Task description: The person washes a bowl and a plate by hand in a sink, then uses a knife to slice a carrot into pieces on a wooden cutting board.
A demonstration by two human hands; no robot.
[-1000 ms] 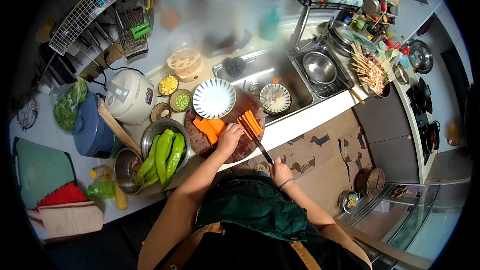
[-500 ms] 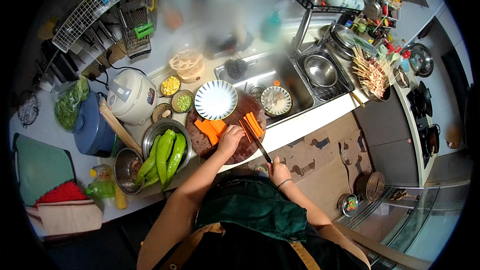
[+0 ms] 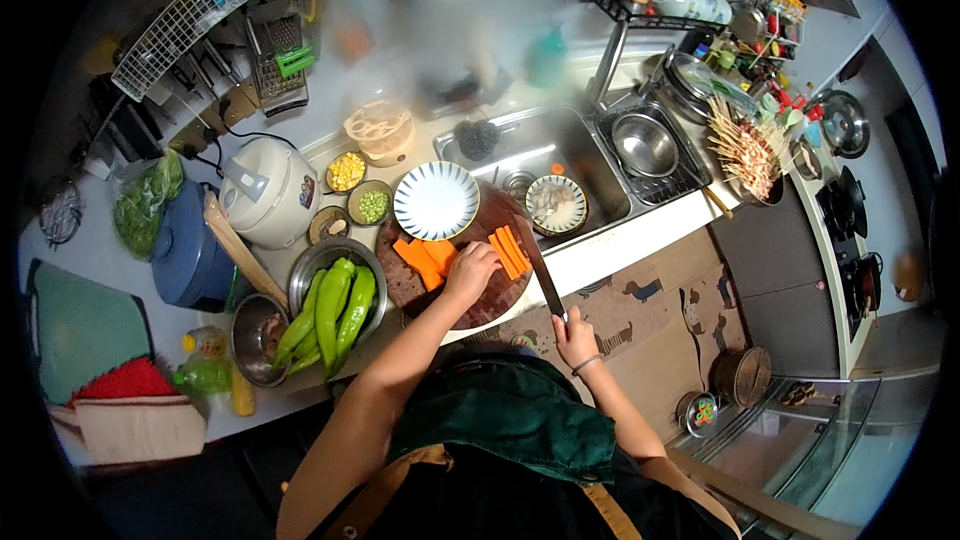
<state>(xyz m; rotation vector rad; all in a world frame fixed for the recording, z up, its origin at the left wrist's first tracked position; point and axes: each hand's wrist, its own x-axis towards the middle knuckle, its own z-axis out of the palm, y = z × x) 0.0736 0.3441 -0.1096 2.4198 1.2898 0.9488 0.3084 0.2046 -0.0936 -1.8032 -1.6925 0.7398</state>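
A round dark wooden cutting board [image 3: 480, 302] lies on the counter's front edge. On it are orange carrot pieces [image 3: 422, 260] on the left and thin carrot slices [image 3: 510, 250] on the right. My left hand [image 3: 470, 272] rests on the board between the two carrot piles, fingers curled on a carrot piece. My right hand [image 3: 575, 337] grips the handle of a kitchen knife [image 3: 541, 275], whose blade points up toward the slices. An empty white and blue plate [image 3: 436, 201] sits at the board's far edge.
A steel bowl of long green peppers [image 3: 333, 302] stands left of the board, with small bowls of corn [image 3: 346, 171] and peas [image 3: 371, 205], a white rice cooker [image 3: 267, 190] and a blue pot [image 3: 187, 253]. The sink [image 3: 560, 155] holds a patterned bowl [image 3: 555, 204]; skewers [image 3: 745, 145] lie at right.
My right hand with the knife has drawn slightly back from the carrot slices. My left hand stays on the board by the carrots.
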